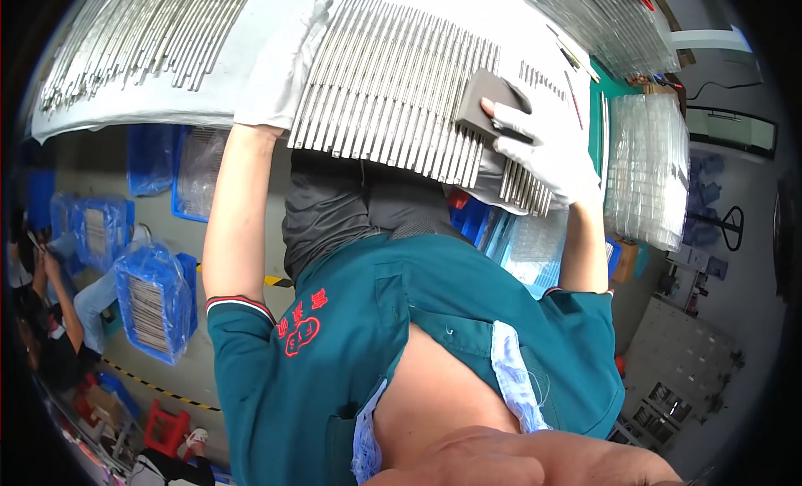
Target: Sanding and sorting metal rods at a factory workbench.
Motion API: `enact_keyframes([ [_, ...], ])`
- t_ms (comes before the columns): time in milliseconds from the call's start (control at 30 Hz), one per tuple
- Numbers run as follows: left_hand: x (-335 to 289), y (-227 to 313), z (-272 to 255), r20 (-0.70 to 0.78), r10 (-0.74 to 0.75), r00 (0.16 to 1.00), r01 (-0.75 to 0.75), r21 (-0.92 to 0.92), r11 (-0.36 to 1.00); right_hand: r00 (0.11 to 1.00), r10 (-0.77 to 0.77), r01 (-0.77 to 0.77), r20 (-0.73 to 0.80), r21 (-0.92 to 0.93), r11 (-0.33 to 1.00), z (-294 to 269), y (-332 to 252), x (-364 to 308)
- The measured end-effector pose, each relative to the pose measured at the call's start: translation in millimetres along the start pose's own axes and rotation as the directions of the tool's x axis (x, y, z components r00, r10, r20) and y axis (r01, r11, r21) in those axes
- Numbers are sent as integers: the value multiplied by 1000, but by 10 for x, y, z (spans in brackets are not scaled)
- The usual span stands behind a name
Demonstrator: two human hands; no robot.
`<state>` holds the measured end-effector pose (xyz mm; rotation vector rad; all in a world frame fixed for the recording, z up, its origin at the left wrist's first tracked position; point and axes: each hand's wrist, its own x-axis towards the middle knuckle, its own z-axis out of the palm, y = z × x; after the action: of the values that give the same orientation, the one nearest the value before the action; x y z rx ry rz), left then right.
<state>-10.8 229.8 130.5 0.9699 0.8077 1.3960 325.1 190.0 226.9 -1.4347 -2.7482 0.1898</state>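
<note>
A row of slim metal rods [388, 85] lies side by side on the white-covered table [251, 35], their near ends reaching the table's edge. My left hand [288, 73], in a white glove, lies stretched out along the row's left side. In my right hand [539, 139], also gloved but with a bare fingertip showing, is a dark grey flat block [491, 102]. The block rests over the right part of the row. A smaller group of rods [525, 185] lies partly under my right hand, its middle hidden.
More metal rods [150, 35] lie at the table's far left. Clear plastic trays [647, 169] are stacked at the right. Blue crates [154, 302] wrapped in plastic stand on the floor at left, near another person [58, 311]. A red stool [167, 427] is at lower left.
</note>
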Motion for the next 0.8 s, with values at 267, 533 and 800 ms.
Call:
enact_keyframes([
  [267,-11,22,79,-97,-47,994,47,3,999,937,-265,252,-226,-85,964,324,-520,635],
  [533,25,-138,-109,21,1,1000,1,-74,997,991,-133,130,35,72,989,108,-187,387],
  [800,-5,18,68,13,-12,1000,13,-46,999,900,-353,361,-258,-15,932,450,-865,1193],
])
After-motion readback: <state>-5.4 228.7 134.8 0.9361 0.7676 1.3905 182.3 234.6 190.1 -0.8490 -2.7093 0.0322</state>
